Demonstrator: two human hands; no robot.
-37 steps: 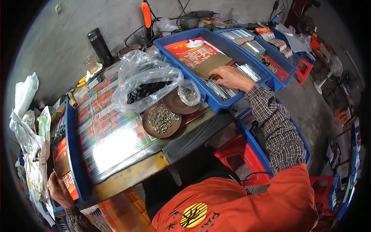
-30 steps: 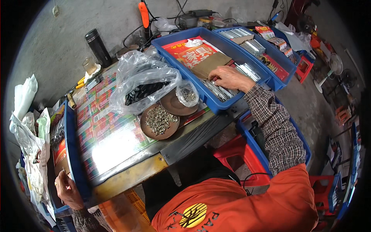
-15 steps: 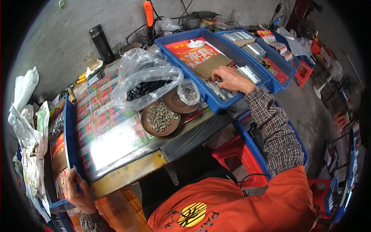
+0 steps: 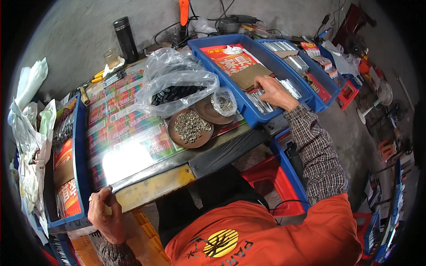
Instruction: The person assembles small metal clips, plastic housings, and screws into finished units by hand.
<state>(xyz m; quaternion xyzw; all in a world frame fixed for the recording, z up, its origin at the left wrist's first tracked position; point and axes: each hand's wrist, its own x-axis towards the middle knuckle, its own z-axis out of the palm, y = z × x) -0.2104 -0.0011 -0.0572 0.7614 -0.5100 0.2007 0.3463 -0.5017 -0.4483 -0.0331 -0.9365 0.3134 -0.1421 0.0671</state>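
My right hand [image 4: 276, 94] reaches into a blue tray [image 4: 249, 119], its fingers curled down over a row of slim silvery metal pieces [image 4: 259, 103]. What lies between those fingertips is hidden. Beside the table's near left corner, my left hand [image 4: 106, 215] is raised with thumb and fingers pinched together. A small dark bit shows at its fingertips, too small to name. Between the hands, a brown round dish [image 4: 177, 138] holds a heap of small metal screws or pins [image 4: 191, 126]. Behind it sits a clear plastic bag [image 4: 177, 99] of black parts.
A second blue tray [image 4: 326, 99] with metal pieces stands to the right. Another blue tray [image 4: 81, 177] lines the left side, next to crumpled plastic bags [image 4: 33, 155]. A dark flask [image 4: 126, 40] stands at the back. Below the table edge is a red stool [image 4: 275, 177].
My left hand has left the rim of the left tray and moved right toward the table corner, fingers now pinched. My right hand stays over the metal pieces. The view has shifted slightly.
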